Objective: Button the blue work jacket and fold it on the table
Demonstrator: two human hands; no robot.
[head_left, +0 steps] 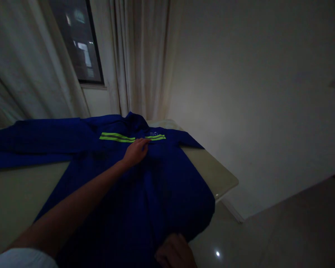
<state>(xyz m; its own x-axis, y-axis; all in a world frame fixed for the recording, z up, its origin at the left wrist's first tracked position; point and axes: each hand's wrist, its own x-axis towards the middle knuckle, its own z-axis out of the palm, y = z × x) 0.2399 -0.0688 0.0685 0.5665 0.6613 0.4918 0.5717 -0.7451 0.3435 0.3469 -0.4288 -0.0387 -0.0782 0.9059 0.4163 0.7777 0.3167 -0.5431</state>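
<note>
A dark blue work jacket (173,178) with yellow-green reflective strips lies front side up, its collar at the far end. One sleeve stretches to the left; the other points to the right. My left hand (136,150) reaches across to the chest, with its fingers closed on the cloth at the front opening, between the two strips. Down by the lower edge, my right hand (175,253) is curled at the jacket's near part, dim and partly cut off by the frame. Its fingertips are hard to make out.
Under the jacket is a pale table (212,169) with a rounded right corner. Light curtains (141,56) hang behind it beside a dark window (78,41). A plain wall (254,93) rises at right, above a shiny tiled floor (268,238).
</note>
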